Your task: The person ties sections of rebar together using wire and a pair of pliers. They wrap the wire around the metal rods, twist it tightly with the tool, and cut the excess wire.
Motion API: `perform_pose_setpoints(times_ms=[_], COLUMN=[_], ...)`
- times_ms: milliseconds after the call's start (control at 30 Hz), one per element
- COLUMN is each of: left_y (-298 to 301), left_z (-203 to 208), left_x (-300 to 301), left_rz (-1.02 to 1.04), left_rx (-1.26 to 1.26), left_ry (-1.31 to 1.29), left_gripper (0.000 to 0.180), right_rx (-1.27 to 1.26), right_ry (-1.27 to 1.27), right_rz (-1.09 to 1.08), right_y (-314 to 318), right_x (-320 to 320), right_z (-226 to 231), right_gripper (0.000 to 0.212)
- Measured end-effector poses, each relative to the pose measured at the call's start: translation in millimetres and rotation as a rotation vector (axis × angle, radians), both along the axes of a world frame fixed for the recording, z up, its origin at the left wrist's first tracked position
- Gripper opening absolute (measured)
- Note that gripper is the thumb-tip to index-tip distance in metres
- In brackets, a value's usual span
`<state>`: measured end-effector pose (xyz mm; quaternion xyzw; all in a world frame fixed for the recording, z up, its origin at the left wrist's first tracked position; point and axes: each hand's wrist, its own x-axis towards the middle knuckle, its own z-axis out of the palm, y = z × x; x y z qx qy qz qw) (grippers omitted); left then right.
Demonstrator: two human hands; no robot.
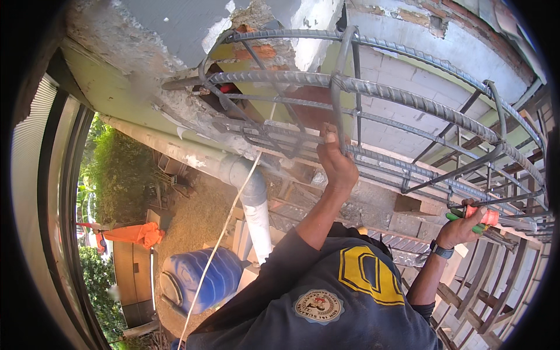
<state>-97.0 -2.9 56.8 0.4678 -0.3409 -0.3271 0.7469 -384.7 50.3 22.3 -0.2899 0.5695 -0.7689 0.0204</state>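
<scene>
A long cage of ribbed steel bars (402, 98) runs across the upper right, with square stirrups around it. My left hand (338, 168) is closed around the upright leg of one stirrup (337, 96), thumb up, at the cage's near side. Farther right, below the lower bars, my right hand (458, 232) is closed on a green-handled hand tool (479, 228). A red-orange piece (487, 216) shows beside the tool, against the fingers. The tool's working end is hard to make out among the bars.
The cage's left end meets a broken masonry wall (140, 49). A grey pipe elbow (248, 181) and a pale cord (224, 219) lie left of my arm. Down below are a blue drum (204, 274), an orange cloth (137, 234) and, at right, a wooden frame (496, 286).
</scene>
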Motion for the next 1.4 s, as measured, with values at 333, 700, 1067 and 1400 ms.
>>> perform_pose_setpoints(times_ms=[333, 700, 1067, 1400], left_y=[0.8, -9.5, -13.3, -6.8], left_z=[-12.3, -19.7, -21.9, -15.3], left_x=[-1.8, 2.2, 8.0, 4.5], left_rz=[0.208, 0.288, 0.017, -0.194], left_rx=[0.041, -0.1, -0.102, -0.165], left_ry=[-0.036, -0.289, -0.15, 0.126], left_gripper=[0.047, 0.052, 0.051, 0.055], right_rx=[0.014, -0.18, 0.051, 0.043], right_ry=[-0.253, -0.226, -0.267, -0.264], right_rz=[0.125, 0.14, 0.217, 0.211], right_y=[4.8, -21.6, -1.2, 6.6], right_x=[7.2, -14.0, -5.0, -4.3], right_z=[18.6, -14.6, 13.4, 17.3], right_gripper=[0.029, 0.032, 0.032, 0.033])
